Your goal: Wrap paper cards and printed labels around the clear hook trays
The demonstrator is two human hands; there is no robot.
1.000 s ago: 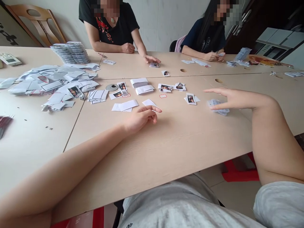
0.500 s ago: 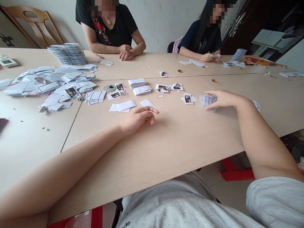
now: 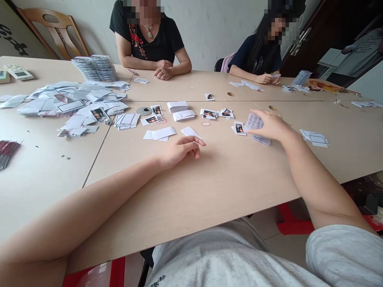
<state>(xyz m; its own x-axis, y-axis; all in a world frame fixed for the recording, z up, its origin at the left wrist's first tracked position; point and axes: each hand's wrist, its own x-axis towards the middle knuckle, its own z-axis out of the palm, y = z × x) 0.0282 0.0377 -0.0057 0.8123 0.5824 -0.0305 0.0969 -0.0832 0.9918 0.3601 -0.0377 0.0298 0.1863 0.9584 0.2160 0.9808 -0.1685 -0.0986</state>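
My right hand (image 3: 273, 124) grips a clear plastic blister tray (image 3: 254, 122) between thumb and fingers, tilted up above the table. Beneath it another clear tray (image 3: 261, 140) lies flat on the tabletop. Just left of the held tray is a small dark picture card (image 3: 239, 128) on white paper. My left hand (image 3: 181, 152) rests on its side on the table, fingers loosely bent and apart, holding nothing. Close beyond its fingers lie a white paper slip (image 3: 190, 132) and a few overlapping slips (image 3: 161, 133).
A loose heap of white papers (image 3: 48, 101) spreads at the left, with stacked clear packs (image 3: 95, 67) behind. A tape roll (image 3: 144, 111) and folded paper stacks (image 3: 183, 115) lie mid-table. Two people sit opposite, one handling small papers. Bordered labels (image 3: 317, 138) lie at the right.
My right hand has raised and tilted a tray, parting it from the one left on the table. The left hand keeps its pose, while the whole view has shifted slightly.
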